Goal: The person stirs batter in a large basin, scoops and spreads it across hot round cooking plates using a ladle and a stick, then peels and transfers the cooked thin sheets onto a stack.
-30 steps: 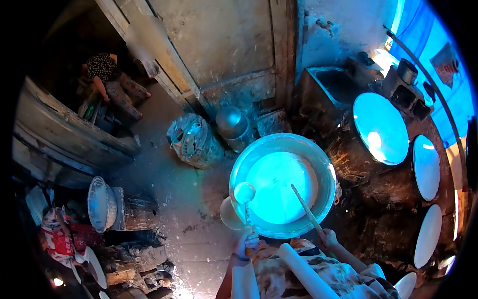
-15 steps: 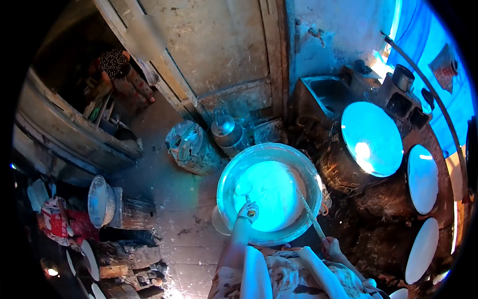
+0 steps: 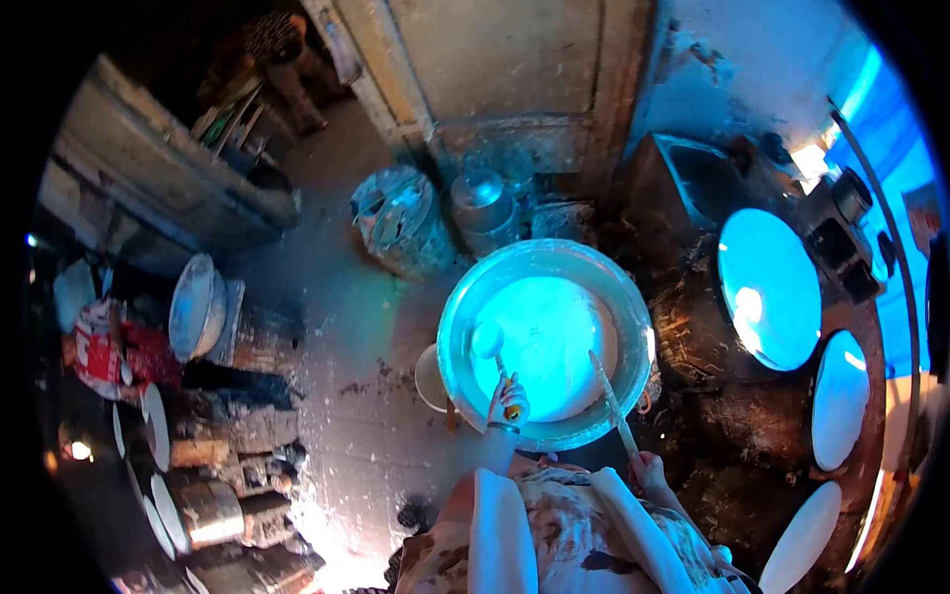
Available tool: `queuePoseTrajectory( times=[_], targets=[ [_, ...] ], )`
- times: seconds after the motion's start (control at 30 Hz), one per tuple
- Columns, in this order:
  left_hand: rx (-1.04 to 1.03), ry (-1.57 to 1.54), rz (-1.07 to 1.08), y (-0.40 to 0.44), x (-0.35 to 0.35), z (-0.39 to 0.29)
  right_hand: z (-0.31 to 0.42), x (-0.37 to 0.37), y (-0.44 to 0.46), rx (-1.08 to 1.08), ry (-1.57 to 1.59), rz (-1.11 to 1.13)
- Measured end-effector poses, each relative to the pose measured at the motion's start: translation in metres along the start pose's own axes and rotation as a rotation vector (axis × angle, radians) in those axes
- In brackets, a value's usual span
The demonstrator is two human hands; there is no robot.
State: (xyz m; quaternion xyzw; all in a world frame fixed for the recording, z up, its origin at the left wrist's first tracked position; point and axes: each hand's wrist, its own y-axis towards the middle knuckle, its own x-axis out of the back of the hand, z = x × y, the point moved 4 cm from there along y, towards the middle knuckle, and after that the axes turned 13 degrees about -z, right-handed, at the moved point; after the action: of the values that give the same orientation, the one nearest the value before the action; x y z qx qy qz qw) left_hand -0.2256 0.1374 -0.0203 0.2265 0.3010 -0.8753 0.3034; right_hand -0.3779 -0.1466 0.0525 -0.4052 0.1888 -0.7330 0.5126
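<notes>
While the wide basin [image 3: 542, 257] sits before the person, its white contents [image 3: 550, 342] lie beyond both hands, and the relation that matters is how each tool points into that round patch. The left hand [image 3: 511, 398] is closed around the handle of a ladle [image 3: 487, 340], inside the near left part of the basin; the ladle's bowl lies just beyond the fingers, over the left part of the white contents, with the handle running from the grip to the far side and a little left. The right hand [image 3: 649, 473] is closed around the near end of a long stick [image 3: 610, 398], outside the near right rim. The stick's long axis slants over that rim, far and left, so its far tip is at the right part of the white contents, to the right of the ladle's bowl and well apart from it. Whether either tool dips below the surface, I cannot tell. Of the two hands, the left is nearer to the middle of the basin; the right reaches inward only through the stick's length.
</notes>
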Motion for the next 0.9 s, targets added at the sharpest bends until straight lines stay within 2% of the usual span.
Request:
queuePoseTrajectory(
  times=[0.2,0.47,0.53,0.7,0.77,0.8,0.83,0.9],
  targets=[
    [-0.066,-0.130,0.139,0.008,-0.004,0.004,0.001,0.001,0.009,0.162,-0.196,0.013],
    [-0.032,-0.091,0.214,-0.006,0.004,0.008,0.005,-0.001,0.021,0.145,-0.192,0.040],
    [-0.026,-0.103,0.194,-0.010,0.004,0.009,0.011,-0.003,0.021,0.101,-0.172,0.041],
    [0.015,-0.049,0.079,-0.027,0.018,0.010,0.017,-0.004,0.019,0.171,-0.159,0.048],
    [0.014,0.110,-0.105,-0.049,0.025,0.008,0.017,-0.002,0.013,0.135,-0.153,0.026],
    [-0.007,0.238,-0.134,-0.063,0.030,0.001,0.018,-0.002,0.013,0.128,-0.147,0.008],
    [0.000,0.239,-0.150,-0.076,0.029,-0.004,0.017,-0.003,0.014,0.114,-0.140,0.001],
    [-0.093,0.725,-0.352,-0.105,0.034,-0.015,0.006,-0.002,0.012,0.094,-0.059,0.005]
  ],
)
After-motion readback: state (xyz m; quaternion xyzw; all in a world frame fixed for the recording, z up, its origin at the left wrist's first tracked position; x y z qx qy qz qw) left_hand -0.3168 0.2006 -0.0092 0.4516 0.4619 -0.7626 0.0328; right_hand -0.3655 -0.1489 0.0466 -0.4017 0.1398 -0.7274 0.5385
